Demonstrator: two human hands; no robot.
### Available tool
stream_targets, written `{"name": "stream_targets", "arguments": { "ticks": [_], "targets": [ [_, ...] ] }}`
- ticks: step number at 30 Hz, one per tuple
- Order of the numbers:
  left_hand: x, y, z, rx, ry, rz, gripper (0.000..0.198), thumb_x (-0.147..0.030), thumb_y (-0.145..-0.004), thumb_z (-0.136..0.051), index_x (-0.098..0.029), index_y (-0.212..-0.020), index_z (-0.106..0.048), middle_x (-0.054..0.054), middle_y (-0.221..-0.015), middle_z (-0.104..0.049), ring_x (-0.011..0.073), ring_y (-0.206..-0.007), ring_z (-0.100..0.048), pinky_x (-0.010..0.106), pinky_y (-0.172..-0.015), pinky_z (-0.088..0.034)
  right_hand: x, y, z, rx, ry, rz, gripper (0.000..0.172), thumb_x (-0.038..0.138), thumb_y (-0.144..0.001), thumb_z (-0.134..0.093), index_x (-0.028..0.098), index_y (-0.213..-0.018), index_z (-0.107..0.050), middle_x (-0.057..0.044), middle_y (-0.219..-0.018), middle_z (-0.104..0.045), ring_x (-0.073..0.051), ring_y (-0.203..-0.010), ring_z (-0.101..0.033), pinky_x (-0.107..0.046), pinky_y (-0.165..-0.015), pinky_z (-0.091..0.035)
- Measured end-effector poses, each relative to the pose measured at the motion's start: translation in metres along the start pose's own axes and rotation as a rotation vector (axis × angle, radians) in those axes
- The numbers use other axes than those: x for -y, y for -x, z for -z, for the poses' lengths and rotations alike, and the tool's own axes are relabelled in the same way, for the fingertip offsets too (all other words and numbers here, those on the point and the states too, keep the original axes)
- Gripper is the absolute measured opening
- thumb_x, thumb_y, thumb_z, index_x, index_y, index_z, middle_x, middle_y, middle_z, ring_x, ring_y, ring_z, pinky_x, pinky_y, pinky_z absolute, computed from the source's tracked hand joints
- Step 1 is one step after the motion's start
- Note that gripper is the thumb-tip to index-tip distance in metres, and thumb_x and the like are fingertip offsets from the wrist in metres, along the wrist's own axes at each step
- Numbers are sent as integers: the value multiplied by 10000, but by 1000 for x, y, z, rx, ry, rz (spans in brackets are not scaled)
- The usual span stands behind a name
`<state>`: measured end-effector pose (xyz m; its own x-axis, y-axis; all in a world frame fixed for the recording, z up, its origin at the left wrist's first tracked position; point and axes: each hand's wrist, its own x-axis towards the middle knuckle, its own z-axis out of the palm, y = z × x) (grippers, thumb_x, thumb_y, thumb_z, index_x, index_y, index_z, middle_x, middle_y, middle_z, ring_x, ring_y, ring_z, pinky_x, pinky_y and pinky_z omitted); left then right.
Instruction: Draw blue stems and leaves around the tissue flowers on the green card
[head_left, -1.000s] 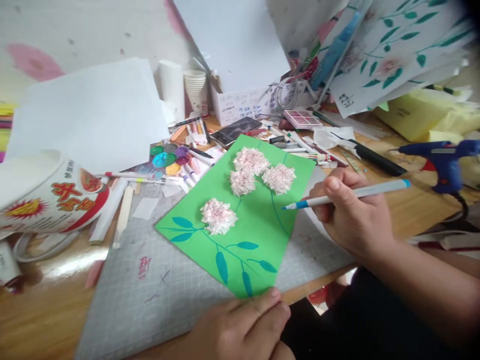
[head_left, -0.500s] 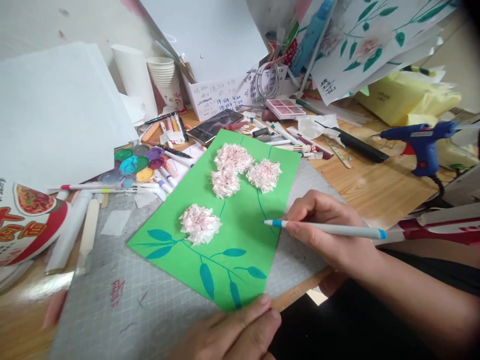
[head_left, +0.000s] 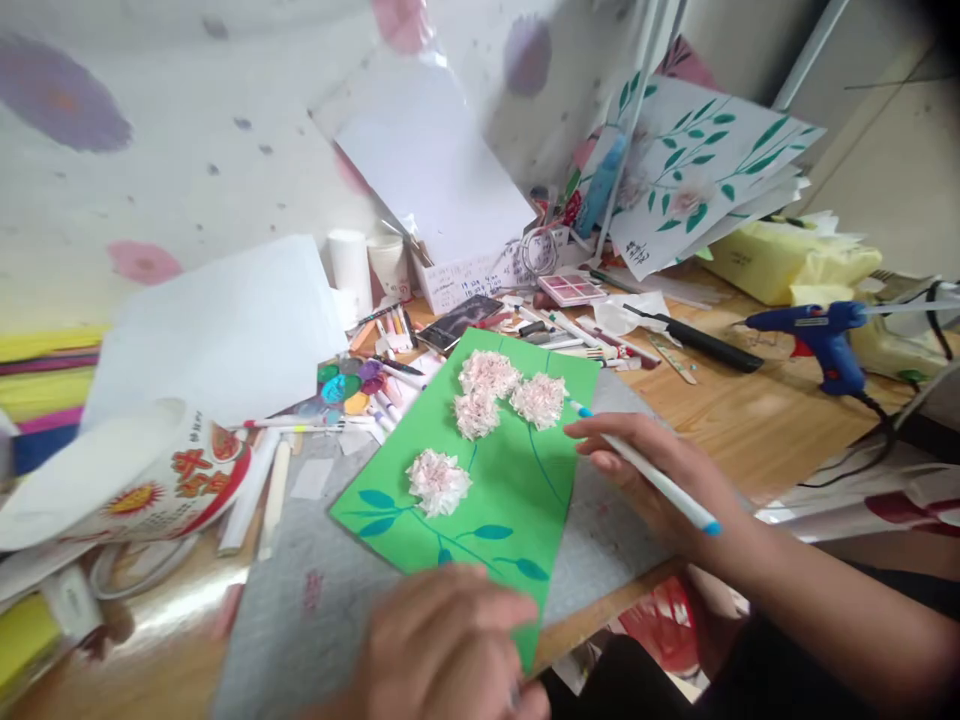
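My right hand holds a white marker with blue ends; its tip points up and left, close to the rightmost paper flower. Underneath lies a green sheet of paper, bearing several ruffled pale pink paper flowers and drawn teal stems and leaves. Blurred by motion, my left hand is over the sheet's lower corner, with its fingers partly bent. Whether it grips anything is unclear.
Under the sheet is a grey cutting mat. Paint pots and scattered pens lie behind it. A blue glue gun stands at right, near a black stick-like tool. A printed food tub lies at left.
The view has shifted, showing more wall. My right hand has moved the marker tip from the lower stem up beside the right flower. My left hand now covers more of the lower leaves.
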<state>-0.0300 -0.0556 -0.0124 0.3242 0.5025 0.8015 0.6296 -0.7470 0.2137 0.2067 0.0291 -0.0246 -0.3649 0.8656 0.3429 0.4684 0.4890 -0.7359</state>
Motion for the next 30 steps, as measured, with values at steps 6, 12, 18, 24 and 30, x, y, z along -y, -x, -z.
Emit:
{"name": "stream_targets", "arguments": {
  "ticks": [6,12,18,24,30],
  "targets": [
    [53,-18,35,330,-424,330,165,-214,-969,-491,-142,-1050,-616,78,-945,-709,218,-822,-694,369,-683,-579,4,8,16,358,378,249,254,243,-976,-431,172,-1154,-598,-163,-1195,-679,-320,-1152,-610,-515,-959,-461],
    [17,-8,36,387,-419,269,105,-217,-949,-560,-129,-960,-615,69,-1056,-660,202,-971,-647,408,-841,-556,11,16,1,388,394,292,235,239,-942,-499,124,-1104,-626,-215,-1228,-661,-383,-1219,-563,-603,-1012,-386],
    [-69,0,-10,418,-135,-7,199,-233,-926,-421,-162,-809,-565,86,-989,-697,202,-954,-671,351,-852,-581,23,29,-6,338,252,294,231,218,-898,-544,123,-1076,-654,-226,-1152,-688,-387,-1138,-606,-612,-969,-402],
    [-72,-6,-18,502,-104,-90,194,-241,-920,-441,-133,-839,-580,117,-980,-701,233,-939,-689,360,-869,-587,11,30,20,136,-90,130,396,374,-990,-398,151,-1266,-574,-130,-1051,-720,-235,-963,-682,-397,-829,-539],
    [-40,-15,-16,649,-176,2,67,-171,-875,-538,-135,-871,-594,159,-1064,-693,324,-1035,-667,493,-862,-577,2,13,18,-31,-299,-67,382,460,-940,-490,149,-861,-696,-39,-652,-632,-154,-612,-594,-286,-592,-501]
  ]
}}
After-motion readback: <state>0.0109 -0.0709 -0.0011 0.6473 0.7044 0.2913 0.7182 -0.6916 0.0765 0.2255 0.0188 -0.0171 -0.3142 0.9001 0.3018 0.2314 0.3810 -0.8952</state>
